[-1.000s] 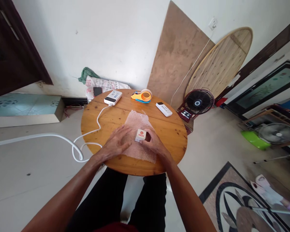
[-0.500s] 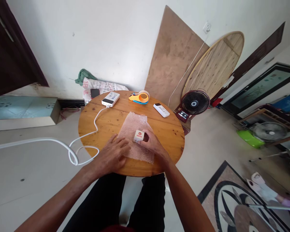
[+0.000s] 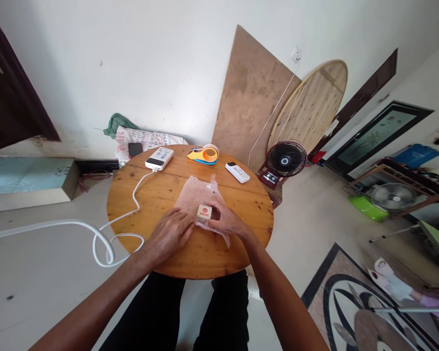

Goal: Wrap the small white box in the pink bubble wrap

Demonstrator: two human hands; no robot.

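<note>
A small white box with a red label point(image 3: 204, 211) stands on a pink sheet of bubble wrap point(image 3: 193, 192) spread on the round wooden table point(image 3: 237, 243). My right hand point(image 3: 225, 222) is closed around the box from the right, fingers pinching its side. My left hand point(image 3: 169, 234) lies at the near left edge of the bubble wrap, fingers curled on it beside the box.
At the table's far side lie a white power bank point(image 3: 159, 158) with a white cable point(image 3: 106, 234), an orange and blue tape dispenser point(image 3: 205, 155) and a white remote point(image 3: 237, 172). A black fan point(image 3: 286, 160) and leaning wooden boards stand behind; a patterned rug point(image 3: 366, 312) lies right.
My left hand slid back along the bubble wrap toward the box. The wrap's near edge has bunched up around the box, and the view has shifted slightly.
</note>
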